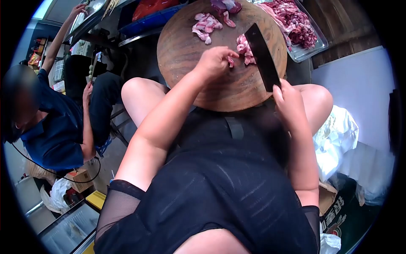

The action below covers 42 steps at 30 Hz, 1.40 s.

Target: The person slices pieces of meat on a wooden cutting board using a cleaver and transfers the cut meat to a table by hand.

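My right hand (290, 100) is wrapped round the handle of a wide dark cleaver (263, 55), its blade over the right part of a round wooden chopping block (182, 51). Beside the blade's left face sits a small heap of cut pink meat (245, 48). My left hand (215, 63) is just left of that heap, its fingers curled in a pinch with a small red piece of meat (231, 62) at the fingertips. Farther back on the block lie pale fatty meat strips (206, 25) and a darker chunk of meat (226, 6).
A clear tray (319, 50) of chopped meat stands right of the block. Behind it on the left is a blue crate (152, 22) with something red inside. A seated person (55, 122) at left holds a skewer (91, 72). White plastic bags (338, 135) lie at right.
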{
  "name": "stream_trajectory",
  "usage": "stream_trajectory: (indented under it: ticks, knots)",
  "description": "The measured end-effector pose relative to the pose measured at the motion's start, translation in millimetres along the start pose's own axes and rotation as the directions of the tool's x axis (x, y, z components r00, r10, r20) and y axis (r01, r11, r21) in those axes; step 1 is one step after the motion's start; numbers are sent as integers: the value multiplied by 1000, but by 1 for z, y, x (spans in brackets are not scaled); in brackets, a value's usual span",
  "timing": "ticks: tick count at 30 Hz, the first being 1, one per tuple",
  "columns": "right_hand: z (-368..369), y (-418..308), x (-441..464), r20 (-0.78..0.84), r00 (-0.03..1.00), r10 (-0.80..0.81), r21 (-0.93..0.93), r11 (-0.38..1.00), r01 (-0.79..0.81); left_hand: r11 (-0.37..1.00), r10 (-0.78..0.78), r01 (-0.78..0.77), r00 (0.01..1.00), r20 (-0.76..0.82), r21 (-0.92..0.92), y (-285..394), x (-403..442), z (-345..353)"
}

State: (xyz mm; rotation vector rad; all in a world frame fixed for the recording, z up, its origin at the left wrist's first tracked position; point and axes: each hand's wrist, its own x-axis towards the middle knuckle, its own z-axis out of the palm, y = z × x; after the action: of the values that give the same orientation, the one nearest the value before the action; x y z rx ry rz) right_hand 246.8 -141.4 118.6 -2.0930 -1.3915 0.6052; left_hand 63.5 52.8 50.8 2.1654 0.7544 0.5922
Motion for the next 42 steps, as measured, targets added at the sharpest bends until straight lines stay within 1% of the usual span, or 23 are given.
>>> stream_trajectory:
  ticks: [1,3,5,6,7,9,11,13,15,16,17,18,19,21,22,23,25,27,29,35,37,41,42]
  knots:
    - [-4,0,-5,30,999,39,75,996,-41,989,-134,132,991,-26,-59,-4,11,-5]
    - [-5,3,-12,64,998,24,117,993,-32,987,-26,62,971,-237,147,-27,33,-20]
    - [-4,0,-17,233,972,-20,174,984,-21,881,110,12,967,-229,473,-65,49,-40]
    - [2,0,-18,318,947,38,238,964,-118,833,-163,205,979,-127,513,-67,49,-50]
    - [6,-1,-17,318,947,40,242,963,-121,737,-86,149,988,-128,659,-67,46,-58]
    - [13,-2,-14,321,946,-45,244,969,-37,665,-374,325,924,-76,672,-54,44,-69]
    - [21,8,-12,263,963,-61,211,977,5,659,-433,314,901,4,683,-48,40,-81]
    - [19,7,-8,290,957,27,253,962,-104,656,-489,306,869,80,690,-51,30,-89]
    - [15,-1,-8,302,951,73,270,950,-158,824,-208,129,975,83,552,-51,15,-89]
    - [15,-3,-8,331,934,136,312,918,-245,827,-208,130,974,84,547,-45,12,-87]
    - [15,-5,-8,363,911,198,346,879,-329,928,-347,321,929,128,188,-39,8,-85]
    - [16,-5,-8,361,913,190,328,891,-315,850,-448,490,865,224,-191,-28,6,-82]
    - [18,-6,-8,365,910,197,314,894,-320,738,-456,536,844,284,-409,-19,2,-77]
    - [22,-5,-8,376,893,247,346,856,-383,612,-449,603,798,402,-513,0,-5,-71]
    - [25,-1,-9,370,901,227,394,839,-374,578,-455,648,760,464,-495,1,-8,-65]
    - [27,0,-10,369,900,232,384,844,-375,544,-457,693,718,525,-473,-1,-12,-59]
    - [30,1,-13,316,926,208,427,840,-334,552,-568,783,605,558,-287,-9,-24,-44]
    - [30,-1,-16,307,930,200,433,841,-324,584,-629,796,568,531,-159,-10,-35,-37]
    - [31,-4,-16,294,936,192,448,837,-313,591,-663,798,565,491,-121,-6,-39,-35]
    - [52,-5,-4,510,841,179,504,730,-461,630,-695,772,609,381,-83,-17,-44,-36]
    - [56,3,4,474,858,200,462,773,-436,759,-639,650,737,221,31,-26,-49,-39]
    - [34,-2,14,346,917,200,331,888,-319,811,-584,577,808,79,94,-27,-61,-39]
    - [30,-3,15,344,916,204,328,888,-321,841,-490,474,872,-3,261,-27,-63,-38]
